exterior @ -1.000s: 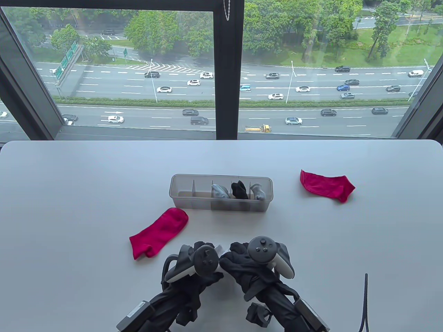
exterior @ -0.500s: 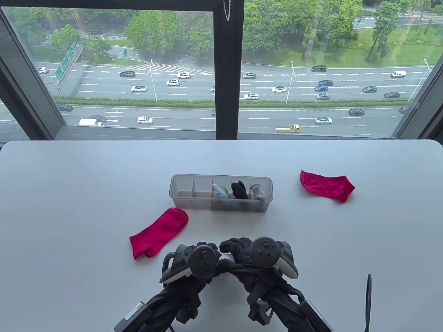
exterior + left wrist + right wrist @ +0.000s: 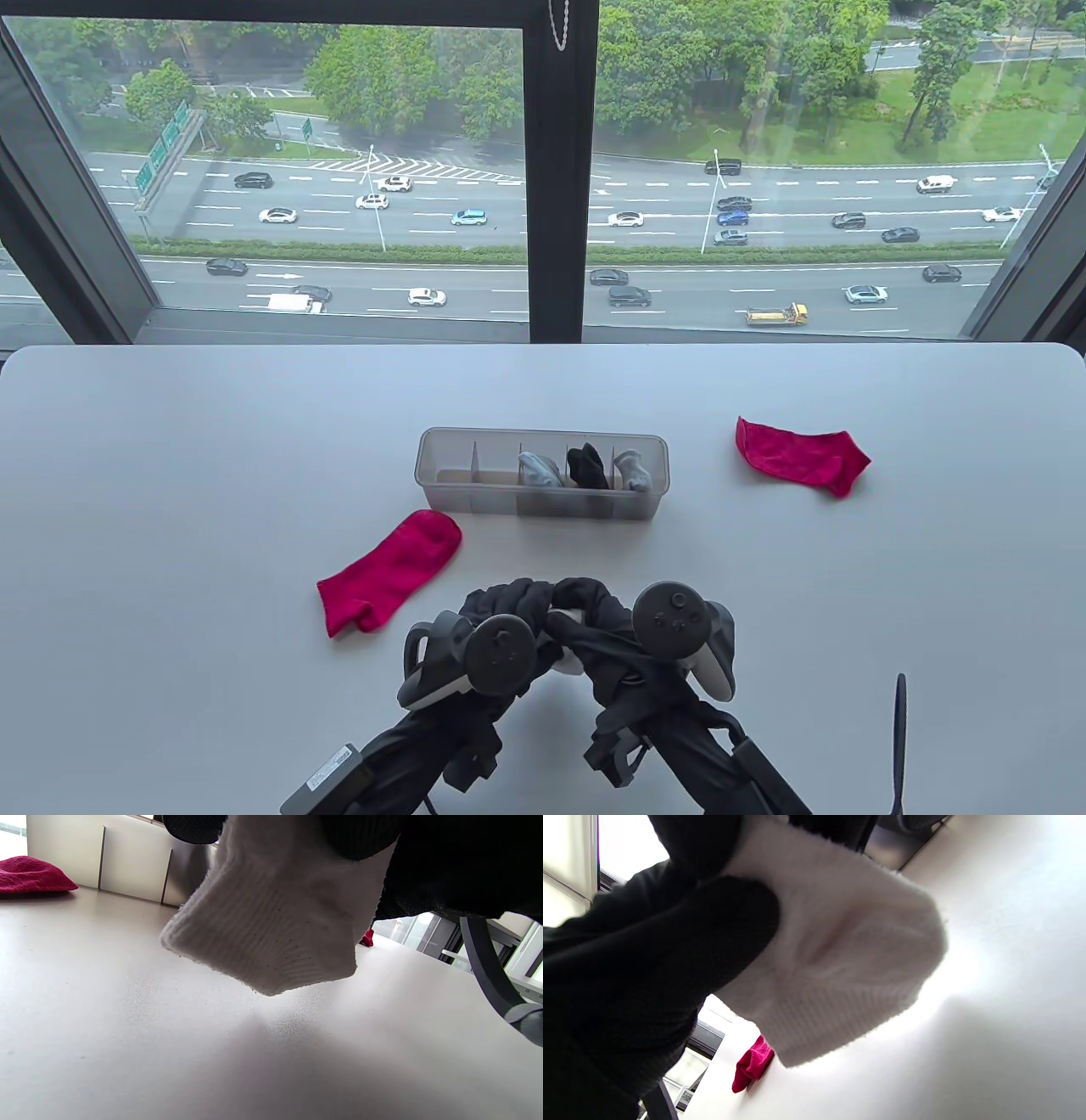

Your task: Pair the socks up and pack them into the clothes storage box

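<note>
- Left hand (image 3: 501, 632) and right hand (image 3: 624, 641) in black sensor gloves meeting at the near middle of the white table (image 3: 170, 509), fingertips close together over a bundle of white ribbed knit socks (image 3: 275, 929).
- Grip of each hand closed on that white bundle — gloved fingers curled round its upper part in both wrist views, lower end hanging free just above the table.
- Translucent grey plastic storage box with dividers (image 3: 441, 488) farther off at the centre, well apart from the hands.
- In its right-hand compartments, from left to right: a light grey sock roll (image 3: 540, 469), a black sock roll (image 3: 587, 465), another grey sock roll (image 3: 634, 471); left-hand compartments not filled.
- Flat crimson sock (image 3: 390, 570) lying just near-left of the box, left of the hands.
- Second crimson sock (image 3: 802, 455) lying flat to the right of the box — apart from it.
</note>
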A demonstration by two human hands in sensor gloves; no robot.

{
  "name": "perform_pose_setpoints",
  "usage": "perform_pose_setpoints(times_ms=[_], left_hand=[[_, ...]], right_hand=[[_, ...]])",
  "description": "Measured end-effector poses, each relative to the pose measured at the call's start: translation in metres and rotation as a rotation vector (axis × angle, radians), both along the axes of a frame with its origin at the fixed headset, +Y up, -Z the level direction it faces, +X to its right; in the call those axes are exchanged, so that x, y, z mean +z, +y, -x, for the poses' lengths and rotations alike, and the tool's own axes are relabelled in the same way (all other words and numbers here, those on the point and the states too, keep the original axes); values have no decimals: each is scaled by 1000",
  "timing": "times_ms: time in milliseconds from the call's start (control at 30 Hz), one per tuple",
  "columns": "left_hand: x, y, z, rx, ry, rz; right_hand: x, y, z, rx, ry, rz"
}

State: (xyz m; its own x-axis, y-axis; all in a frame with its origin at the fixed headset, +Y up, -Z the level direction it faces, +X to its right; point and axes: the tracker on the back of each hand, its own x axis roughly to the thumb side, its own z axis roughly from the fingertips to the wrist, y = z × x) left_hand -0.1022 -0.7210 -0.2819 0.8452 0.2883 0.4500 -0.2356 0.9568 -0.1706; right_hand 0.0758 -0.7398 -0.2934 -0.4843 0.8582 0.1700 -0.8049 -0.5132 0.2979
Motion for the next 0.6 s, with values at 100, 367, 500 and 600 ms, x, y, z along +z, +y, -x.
perform_pose_setpoints(times_ms=[100, 367, 500, 600], left_hand=[[-2, -1, 2, -36, 62, -15], [-15, 0, 19, 37, 53, 97], [-17, -4, 25, 82, 19, 166], [-12, -4, 19, 14, 39, 100]], right_hand=[[1, -1, 6, -20, 33, 35], [6, 2, 17, 120, 138, -63], [4, 5, 14, 157, 108, -109], [2, 5, 12, 217, 104, -162]])
